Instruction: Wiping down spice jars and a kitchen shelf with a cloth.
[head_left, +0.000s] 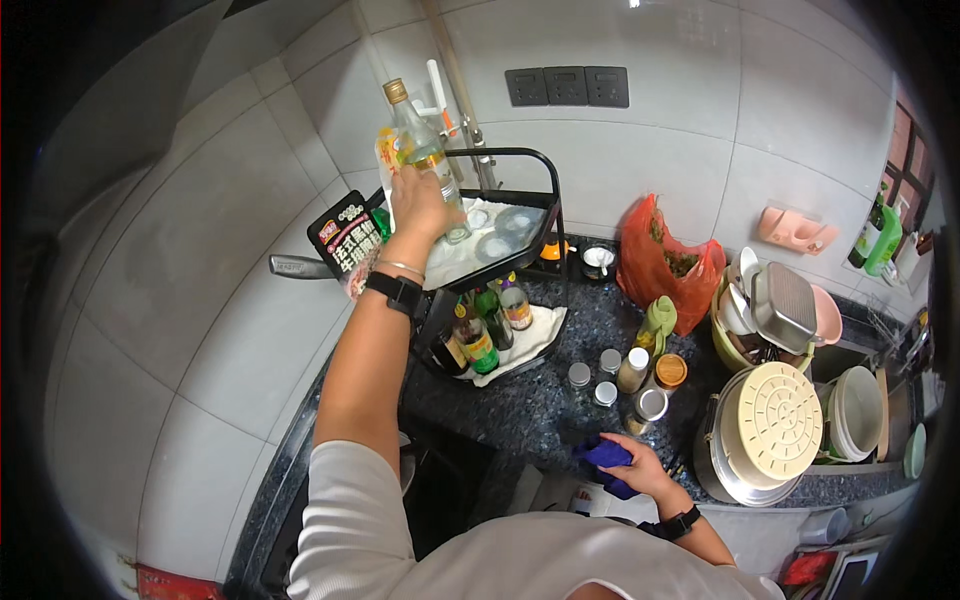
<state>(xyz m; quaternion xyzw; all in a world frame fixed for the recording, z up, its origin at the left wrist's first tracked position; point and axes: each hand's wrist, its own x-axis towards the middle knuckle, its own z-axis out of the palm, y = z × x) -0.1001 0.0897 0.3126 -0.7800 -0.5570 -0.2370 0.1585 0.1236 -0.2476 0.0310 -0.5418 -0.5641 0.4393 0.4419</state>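
Note:
My left hand (424, 199) is wrapped around a clear glass bottle (420, 135) with a gold cap. The bottle is over the upper shelf of a black two-tier rack (556, 176); I cannot tell if its base touches the shelf. White cloth (442, 266) lines that shelf, with round clear shapes (517, 219) on it. Beside the hand are a yellow-and-white packet (388, 154) and a black printed pouch (343, 232). My right hand (641, 466) holds a crumpled dark-blue cloth (606, 454) near the counter's front edge.
Sauce bottles (474, 337) fill the lower tier. Several seasoning jars (634, 369) stand on the dark stone counter (517, 405). A red plastic bag (637, 255), a bowl-filled basket (724, 337) and a pot with a cream lid (780, 420) are to the right. A knife-like grey handle (300, 266) juts left.

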